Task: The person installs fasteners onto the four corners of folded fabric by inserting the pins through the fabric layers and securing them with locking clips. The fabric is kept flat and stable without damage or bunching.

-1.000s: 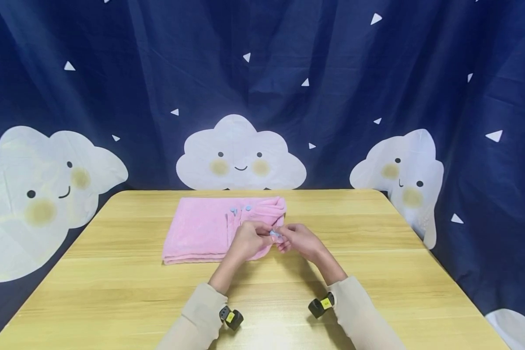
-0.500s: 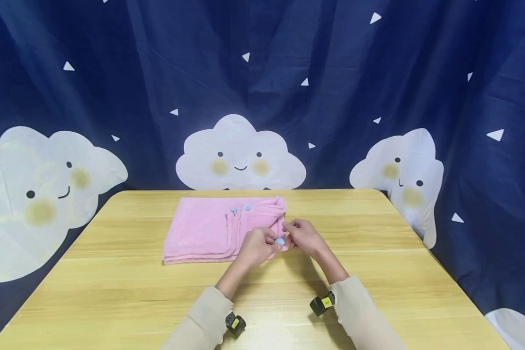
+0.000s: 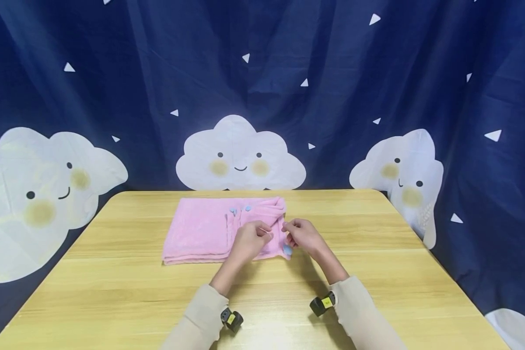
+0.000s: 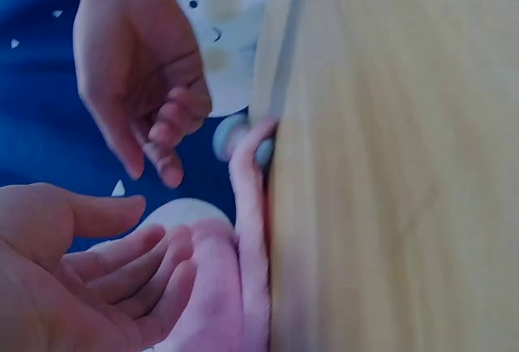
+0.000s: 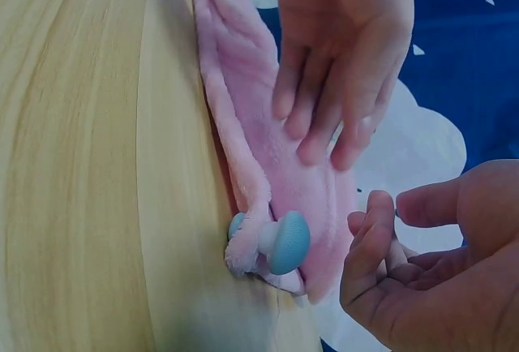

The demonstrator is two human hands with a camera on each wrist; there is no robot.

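Observation:
A folded pink plush blanket (image 3: 201, 226) lies on the table. A pale blue mushroom-shaped fastener (image 5: 288, 242) is fixed through its near right corner, with a round cap on each side of the cloth; the left wrist view also shows this fastener (image 4: 233, 137). Just over the blanket is my left hand (image 3: 247, 240), its fingers relaxed and holding nothing. My right hand (image 3: 305, 237) hovers beside the blanket's right edge, above the fastener. Its fingers are loosely bent, thumb near the index finger, and nothing is visible between them.
Two more blue fasteners (image 3: 248, 208) sit along the blanket's upper part, near a gathered fold. The wooden table (image 3: 127, 301) reaches back to a dark blue curtain (image 3: 280, 39) with white clouds. Each wrist carries a small black camera (image 3: 321, 305).
Both hands were at the blanket's corner fastener. First my right hand drew away to the right; then my left hand let go and moved up and left. The corner now lies lower on the table.

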